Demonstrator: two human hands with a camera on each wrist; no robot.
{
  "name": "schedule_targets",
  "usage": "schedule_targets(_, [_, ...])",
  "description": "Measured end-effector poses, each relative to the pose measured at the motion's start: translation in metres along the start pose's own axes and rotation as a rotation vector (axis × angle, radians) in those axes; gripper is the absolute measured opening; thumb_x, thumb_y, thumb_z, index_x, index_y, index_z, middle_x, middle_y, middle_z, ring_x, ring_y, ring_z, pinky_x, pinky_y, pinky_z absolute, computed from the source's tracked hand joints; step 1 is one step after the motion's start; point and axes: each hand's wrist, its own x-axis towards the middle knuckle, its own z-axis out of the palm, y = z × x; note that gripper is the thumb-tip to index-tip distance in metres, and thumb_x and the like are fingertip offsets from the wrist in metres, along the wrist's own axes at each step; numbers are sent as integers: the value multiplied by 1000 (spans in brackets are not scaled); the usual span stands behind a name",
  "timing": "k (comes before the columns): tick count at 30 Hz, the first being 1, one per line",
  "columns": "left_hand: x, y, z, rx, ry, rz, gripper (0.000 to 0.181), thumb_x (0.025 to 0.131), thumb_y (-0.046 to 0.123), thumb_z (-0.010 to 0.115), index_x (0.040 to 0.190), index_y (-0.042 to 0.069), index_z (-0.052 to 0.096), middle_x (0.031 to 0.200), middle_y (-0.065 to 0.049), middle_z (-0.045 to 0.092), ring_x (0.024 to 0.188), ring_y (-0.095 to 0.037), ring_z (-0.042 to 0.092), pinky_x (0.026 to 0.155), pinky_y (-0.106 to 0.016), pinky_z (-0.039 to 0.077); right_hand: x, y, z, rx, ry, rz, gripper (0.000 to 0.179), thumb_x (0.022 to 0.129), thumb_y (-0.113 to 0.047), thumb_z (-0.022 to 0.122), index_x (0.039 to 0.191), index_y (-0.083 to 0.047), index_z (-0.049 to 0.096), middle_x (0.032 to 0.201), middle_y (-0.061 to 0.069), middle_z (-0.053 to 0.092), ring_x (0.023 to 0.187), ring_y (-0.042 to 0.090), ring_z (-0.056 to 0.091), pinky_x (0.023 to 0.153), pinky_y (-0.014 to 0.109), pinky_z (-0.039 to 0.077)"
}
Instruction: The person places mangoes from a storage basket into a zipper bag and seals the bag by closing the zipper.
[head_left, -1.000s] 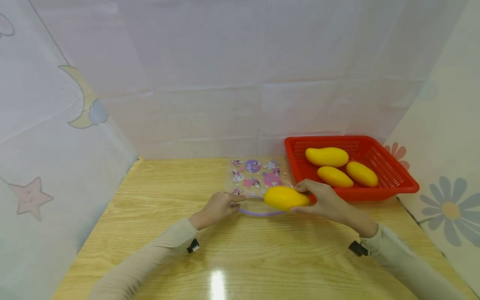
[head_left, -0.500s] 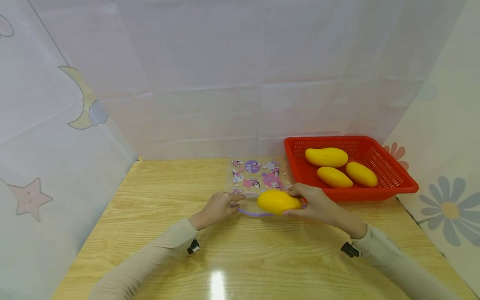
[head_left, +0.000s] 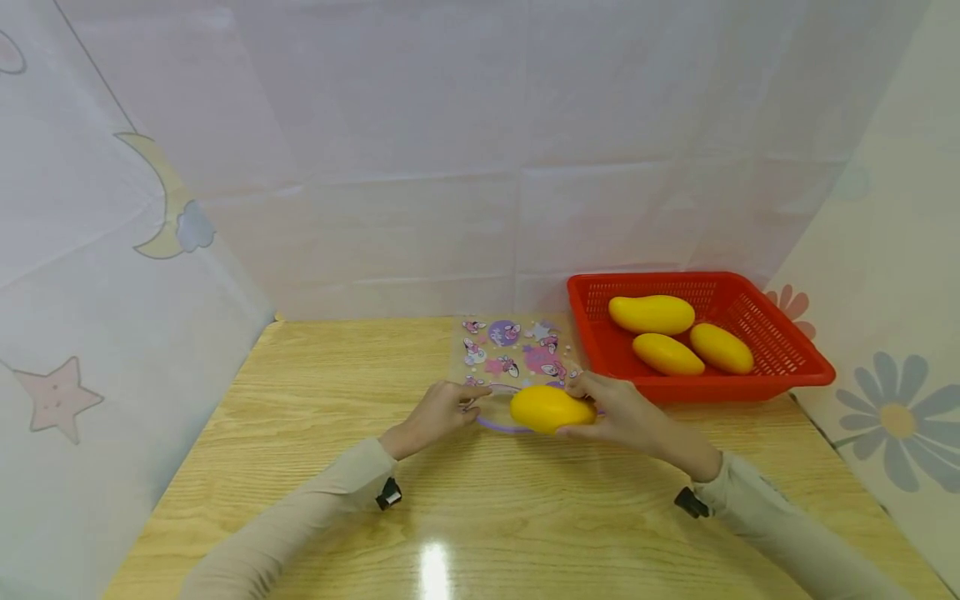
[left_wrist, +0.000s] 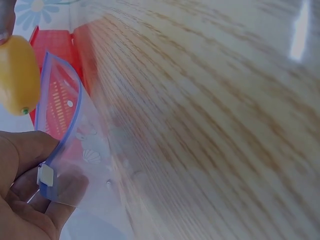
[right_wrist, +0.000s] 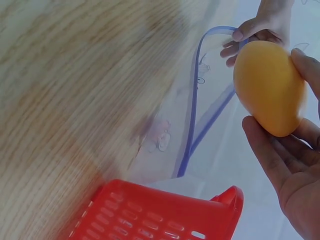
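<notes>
A clear slider zip bag (head_left: 504,364) with pink and purple prints lies on the table, its purple-rimmed mouth spread apart. My left hand (head_left: 435,417) pinches the left end of that mouth, and the white slider (left_wrist: 46,175) shows between its fingers in the left wrist view. A yellow mango (head_left: 547,408) is gripped by my right hand (head_left: 633,423), thumb on one side and fingers on the other. In the head view the mango overlaps the bag's mouth, its free end pointing toward the left hand. The right wrist view shows the mango (right_wrist: 270,85) outside the bag.
A red plastic basket (head_left: 795,379) stands at the back right, close beside the bag. Inside are three more mangoes (head_left: 652,315). Cloth-covered walls (head_left: 405,225) border the wooden table (head_left: 337,358) at the back and both sides.
My right hand has carried the mango leftward and slightly toward me, over the bag's mouth. The left hand stays on the bag's edge. Basket and its mangoes are unmoved.
</notes>
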Motion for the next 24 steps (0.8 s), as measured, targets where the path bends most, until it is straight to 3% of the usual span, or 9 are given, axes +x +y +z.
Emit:
schedule_targets(3, [0, 0, -1, -12, -2, -16, 35, 87, -5, 69, 122, -4, 67, 109, -17, 72, 40, -1, 31, 41, -15, 38, 1, -1, 3, -17, -2, -4, 45, 73, -32, 89, 102, -11, 61, 91, -7, 59, 70, 6, 49, 55, 21, 52])
schedule_targets(6, [0, 1, -1, -24, 2, -34, 36, 87, -4, 70, 123, -3, 67, 118, -16, 69, 51, -2, 48, 55, -16, 51, 2, -2, 6, -30, -5, -1, 46, 74, -35, 88, 103, -10, 62, 91, -6, 61, 69, 6, 49, 55, 19, 51])
schedule_targets(9, [0, 1, -1, -50, 10, -48, 37, 87, -4, 70, 123, -3, 67, 119, -16, 68, 76, -13, 68, 76, -23, 59, 3, -3, 8, -46, -5, 2, 46, 75, -37, 86, 103, -10, 62, 92, -5, 63, 70, 6, 49, 57, 19, 52])
schedule_targets(11, [0, 0, -1, -84, 15, -58, 36, 86, -6, 69, 123, -5, 66, 119, -17, 67, 95, -22, 70, 86, -29, 58, 3, -3, 10, -66, -3, 3, 46, 76, -39, 86, 102, -10, 62, 91, -4, 63, 71, 6, 50, 58, 19, 53])
schedule_targets(14, [2, 0, -1, -131, 24, -74, 36, 86, -8, 69, 122, -7, 66, 120, -18, 67, 107, -31, 66, 89, -31, 57, 4, -4, 13, -97, 1, 1, 47, 76, -41, 85, 101, -10, 62, 90, -4, 62, 71, 6, 49, 59, 17, 51])
schedule_targets(24, [3, 2, -1, -223, 49, -127, 35, 85, -11, 69, 120, -9, 66, 119, -22, 67, 106, -34, 67, 84, -27, 59, 7, -5, 21, -186, 32, -17, 49, 72, -39, 88, 101, -7, 65, 95, 2, 64, 74, 11, 53, 63, 22, 57])
